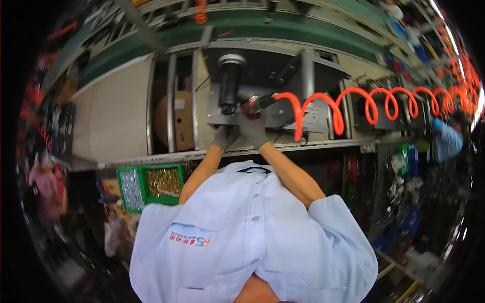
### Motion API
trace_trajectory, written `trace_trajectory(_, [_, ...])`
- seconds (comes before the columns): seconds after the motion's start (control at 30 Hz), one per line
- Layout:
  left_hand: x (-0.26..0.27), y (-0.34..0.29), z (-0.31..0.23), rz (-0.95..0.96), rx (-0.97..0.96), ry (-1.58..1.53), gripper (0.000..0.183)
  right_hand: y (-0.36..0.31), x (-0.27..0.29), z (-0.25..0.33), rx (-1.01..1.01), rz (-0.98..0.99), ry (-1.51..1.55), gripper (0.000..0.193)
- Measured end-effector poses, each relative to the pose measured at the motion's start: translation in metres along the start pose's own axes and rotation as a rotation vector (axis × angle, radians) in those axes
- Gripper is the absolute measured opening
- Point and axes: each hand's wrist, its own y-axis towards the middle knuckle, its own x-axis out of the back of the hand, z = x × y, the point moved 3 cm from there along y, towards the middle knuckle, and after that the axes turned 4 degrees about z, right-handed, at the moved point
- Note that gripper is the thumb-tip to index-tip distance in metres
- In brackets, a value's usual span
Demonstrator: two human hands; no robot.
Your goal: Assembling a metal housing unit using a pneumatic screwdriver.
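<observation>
My right hand (252, 127), in a grey glove, is closed around an air tool (258, 103) with a green and black body. An orange coiled hose (329, 103) runs from the tool toward the right; its working tip is hidden. Beside it, my gloved left hand (225, 137) is at the near edge of a grey metal housing (218, 119), its fingers mostly hidden. Just beyond that hand, a black cylinder (230, 86) with a white round end stands over the housing. My right hand is close to the cylinder's lower end.
Below the bench edge on the left sits a green two-compartment bin (143, 188) with silvery and brass-coloured small parts. A brown round board (183, 121) lies between rails left of the housing. More dark units (386, 113) lie along the line to the right, near a co-worker's blue sleeve (447, 141).
</observation>
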Motion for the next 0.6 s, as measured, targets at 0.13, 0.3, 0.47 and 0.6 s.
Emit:
trace_trajectory(0.13, [-0.003, -0.003, 0.01, 0.073, 0.089, 0.183, 0.029, -0.042, 0.034, 0.056, -0.012, -0.014, 0.318, 0.029])
trace_trajectory(0.3, [-0.004, -0.003, 0.038, 0.122, 0.078, 0.958, 0.03, -0.09, 0.145, 0.027, -0.23, -0.068, 0.306, 0.033])
trace_trajectory(0.47, [-0.009, -0.006, 0.051, -0.108, 0.246, 0.066, 0.03, -0.124, 0.269, -0.033, -0.283, -0.633, 0.03, 0.034])
trace_trajectory(0.6, [-0.022, 0.001, 0.068, -0.16, 0.256, 0.062, 0.03, -0.155, 0.38, -0.094, -0.363, -0.952, -0.065, 0.033])
